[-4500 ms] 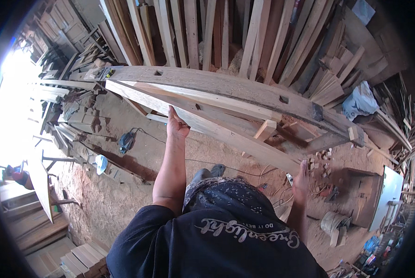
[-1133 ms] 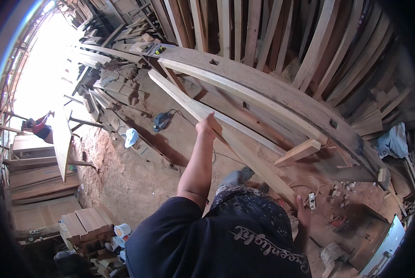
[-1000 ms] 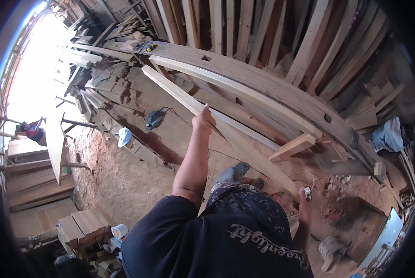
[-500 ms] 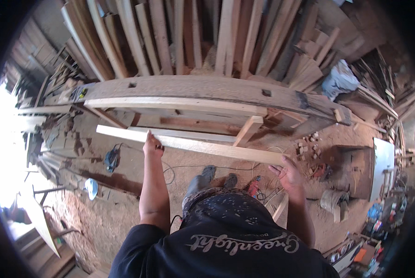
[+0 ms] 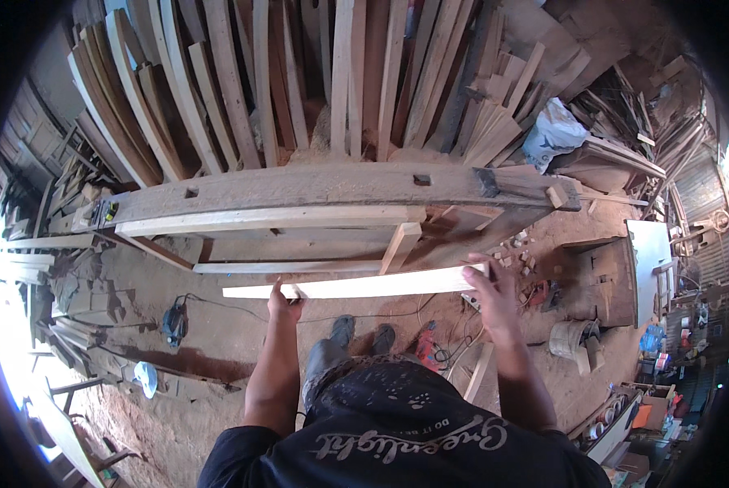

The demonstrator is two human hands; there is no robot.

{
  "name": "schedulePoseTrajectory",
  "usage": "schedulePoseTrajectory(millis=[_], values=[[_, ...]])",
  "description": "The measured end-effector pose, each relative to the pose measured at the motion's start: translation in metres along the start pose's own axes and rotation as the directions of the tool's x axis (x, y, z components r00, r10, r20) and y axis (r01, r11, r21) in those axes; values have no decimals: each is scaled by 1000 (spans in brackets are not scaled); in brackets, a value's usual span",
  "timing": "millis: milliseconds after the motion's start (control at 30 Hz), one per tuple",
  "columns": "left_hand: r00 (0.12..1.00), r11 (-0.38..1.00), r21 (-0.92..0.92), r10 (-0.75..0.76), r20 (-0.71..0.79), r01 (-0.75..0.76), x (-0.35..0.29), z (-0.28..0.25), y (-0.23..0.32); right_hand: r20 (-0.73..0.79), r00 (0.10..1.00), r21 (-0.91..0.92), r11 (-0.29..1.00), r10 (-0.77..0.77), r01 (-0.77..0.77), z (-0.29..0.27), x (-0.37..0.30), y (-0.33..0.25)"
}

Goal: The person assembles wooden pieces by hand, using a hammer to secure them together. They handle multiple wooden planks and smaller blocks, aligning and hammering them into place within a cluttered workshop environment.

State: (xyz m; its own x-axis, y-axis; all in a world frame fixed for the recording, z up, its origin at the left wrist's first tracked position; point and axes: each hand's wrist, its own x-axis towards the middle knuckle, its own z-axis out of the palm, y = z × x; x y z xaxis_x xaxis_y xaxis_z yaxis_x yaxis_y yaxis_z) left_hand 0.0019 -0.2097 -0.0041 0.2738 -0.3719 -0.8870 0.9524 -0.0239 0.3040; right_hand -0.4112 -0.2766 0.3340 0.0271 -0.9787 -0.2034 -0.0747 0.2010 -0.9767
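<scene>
Forearms (image 5: 273, 374) extended forward; left hand (image 5: 285, 304) grasps the pale board (image 5: 373, 285) short of its left end, right hand (image 5: 497, 298) clasps its right end. Board held crosswise, near side of the bench (image 5: 299, 188).

Dusty floor (image 5: 226, 319), small wood blocks (image 5: 517, 252), red object (image 5: 426, 345), likely a tool

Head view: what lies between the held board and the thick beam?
In the head view, a pale wooden frame lies between the held board and thick beam.
</scene>
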Motion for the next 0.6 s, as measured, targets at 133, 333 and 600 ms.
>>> schedulePoseTrajectory(millis=[133,333,600], values=[[942,835,437,275,193,-334,-71,39,-32,23,999,-561,827,-32,40,35,21,3],[328,-81,330,36,944,-941,-153,89,-51,36,999,-483,875,-17,32,79,32,46],[261,-352,210,-104,960,-912,-165,123,-65,11,999,-481,876,37,-27,78,34,39]])
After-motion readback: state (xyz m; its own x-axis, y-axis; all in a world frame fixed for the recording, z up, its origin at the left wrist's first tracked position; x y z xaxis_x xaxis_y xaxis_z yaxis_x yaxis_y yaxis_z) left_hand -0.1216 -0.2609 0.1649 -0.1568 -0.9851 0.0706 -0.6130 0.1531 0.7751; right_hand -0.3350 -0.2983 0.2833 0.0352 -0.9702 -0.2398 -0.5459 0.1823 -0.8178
